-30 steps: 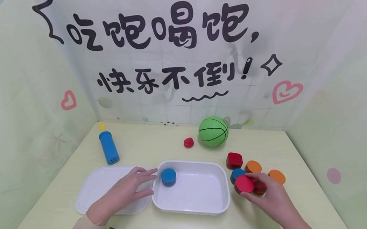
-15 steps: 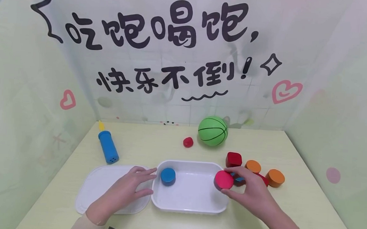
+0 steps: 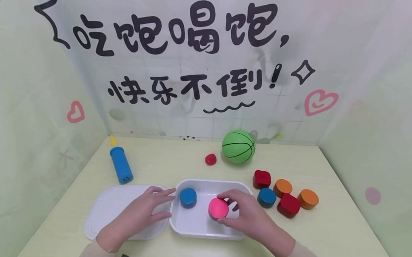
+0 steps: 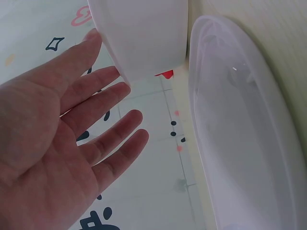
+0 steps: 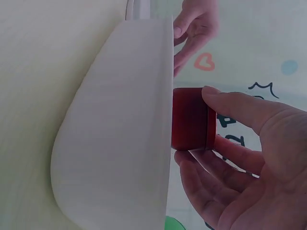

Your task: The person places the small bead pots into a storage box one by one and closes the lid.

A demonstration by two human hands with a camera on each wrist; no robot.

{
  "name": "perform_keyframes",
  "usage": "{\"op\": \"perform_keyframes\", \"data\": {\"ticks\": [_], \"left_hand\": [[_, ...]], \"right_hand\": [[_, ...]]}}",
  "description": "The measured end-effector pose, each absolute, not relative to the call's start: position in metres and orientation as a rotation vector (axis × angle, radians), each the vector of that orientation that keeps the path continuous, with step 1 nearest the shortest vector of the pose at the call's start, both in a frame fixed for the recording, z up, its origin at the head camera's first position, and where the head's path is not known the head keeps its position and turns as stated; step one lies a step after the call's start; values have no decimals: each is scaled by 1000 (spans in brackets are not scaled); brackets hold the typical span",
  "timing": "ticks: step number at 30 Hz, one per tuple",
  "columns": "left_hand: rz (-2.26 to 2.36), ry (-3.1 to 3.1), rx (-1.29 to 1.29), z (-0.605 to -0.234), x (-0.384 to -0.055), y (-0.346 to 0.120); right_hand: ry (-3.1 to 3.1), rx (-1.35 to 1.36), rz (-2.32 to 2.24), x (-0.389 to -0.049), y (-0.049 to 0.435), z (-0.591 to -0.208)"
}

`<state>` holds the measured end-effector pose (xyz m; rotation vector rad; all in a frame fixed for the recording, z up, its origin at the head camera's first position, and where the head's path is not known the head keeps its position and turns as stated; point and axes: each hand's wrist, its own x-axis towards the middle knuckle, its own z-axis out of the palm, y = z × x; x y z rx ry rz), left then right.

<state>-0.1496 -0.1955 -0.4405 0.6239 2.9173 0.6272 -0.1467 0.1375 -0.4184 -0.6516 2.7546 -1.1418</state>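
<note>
My right hand (image 3: 245, 211) pinches a round red tin (image 3: 218, 208) between thumb and fingers, over the white plastic box (image 3: 206, 235). In the right wrist view the red tin (image 5: 189, 119) shows at the height of the box's rim, its lower part hidden behind the wall. A round blue tin (image 3: 188, 197) sits in the box at its left end. With fingers spread and straight, my left hand (image 3: 145, 213) is at the box's left rim, above a white lid (image 3: 107, 205). In the left wrist view the palm (image 4: 53, 143) holds nothing.
Right of the box stand a blue tin (image 3: 267, 198), two squarish red tins (image 3: 289, 205) and two orange tins (image 3: 308, 199). Behind are a green ball (image 3: 238, 147) and a small red lump (image 3: 210, 159). A blue hand pump (image 3: 121, 165) lies back left.
My right hand has carried the round red tin leftward from the group of tins to over the middle of the box. My left hand stays at the rim.
</note>
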Motion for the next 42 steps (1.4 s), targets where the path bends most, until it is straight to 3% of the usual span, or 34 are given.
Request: {"op": "perform_keyframes", "data": {"ticks": [20,42], "left_hand": [[592,2929,583,-441,-152,-195],[583,2932,614,-441,-151,-196]], "right_hand": [[2515,-778,-1115,-161,70,-440],[2594,-853,-881,-169,53,-451]]}}
